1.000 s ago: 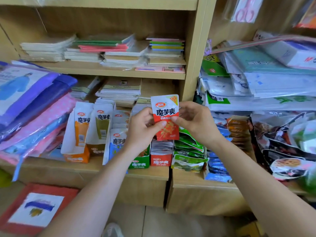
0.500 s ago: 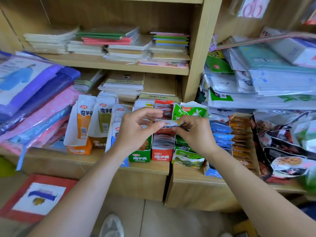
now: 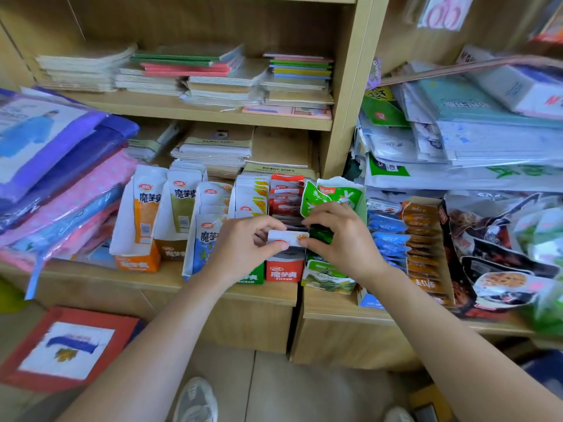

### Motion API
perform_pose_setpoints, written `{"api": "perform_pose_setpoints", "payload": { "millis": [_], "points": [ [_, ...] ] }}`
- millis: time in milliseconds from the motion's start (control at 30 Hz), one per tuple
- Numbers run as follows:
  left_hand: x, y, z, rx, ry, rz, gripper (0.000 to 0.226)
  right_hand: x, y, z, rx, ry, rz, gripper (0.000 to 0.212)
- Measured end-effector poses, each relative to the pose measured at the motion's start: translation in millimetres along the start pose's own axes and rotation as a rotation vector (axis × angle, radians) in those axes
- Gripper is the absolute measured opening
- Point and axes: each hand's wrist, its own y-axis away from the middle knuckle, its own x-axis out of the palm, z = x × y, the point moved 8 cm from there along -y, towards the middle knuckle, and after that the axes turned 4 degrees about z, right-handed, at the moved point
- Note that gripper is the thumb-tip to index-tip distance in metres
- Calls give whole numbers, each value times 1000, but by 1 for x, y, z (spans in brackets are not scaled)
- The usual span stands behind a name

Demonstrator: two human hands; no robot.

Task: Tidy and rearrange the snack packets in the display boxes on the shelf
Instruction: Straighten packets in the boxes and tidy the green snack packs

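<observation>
My left hand [image 3: 243, 242] and my right hand [image 3: 338, 239] pinch the two ends of a red-and-white snack packet [image 3: 288, 238], its top edge showing just above the red display box [image 3: 285, 269]. More red packets [image 3: 286, 193] stand behind it in that box. A green box [image 3: 330, 275] of green packets sits to the right, one green packet [image 3: 332, 193] sticking up behind my right hand. To the left stand a blue box [image 3: 207, 239], an orange box [image 3: 137, 260] and an olive box [image 3: 173, 251] with upright packets.
Rows of blue packets [image 3: 385, 233] and orange packets [image 3: 423, 239] lie right of the green box, then large snack bags [image 3: 502, 248]. Folded plastic-wrapped items [image 3: 54, 178] pile at the left. Notebooks [image 3: 213, 71] fill the upper shelf. A red-framed mat [image 3: 64, 348] lies on the floor.
The red packet was held up facing me; both hands have lowered it into the red box, so only its top edge shows now. The view shifted slightly downward.
</observation>
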Motion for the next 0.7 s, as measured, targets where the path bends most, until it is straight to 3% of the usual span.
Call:
{"api": "perform_pose_setpoints", "payload": {
  "millis": [100,200,333,500,700],
  "points": [
    [2,2,-9,87,-214,16,29,0,-1,-1,3,15,24,41],
    [2,0,-22,254,-335,-100,9,4,2,-6,34,3,129,56],
    [2,-4,-17,289,-393,-230,8,4,6,-12,67,17,180,55],
    [9,-7,-8,232,-430,-243,14,4,9,-14,68,-3,186,52],
    [10,1,-30,383,-390,-195,14,7,12,-15,36,-54,188,52]
  ]
}}
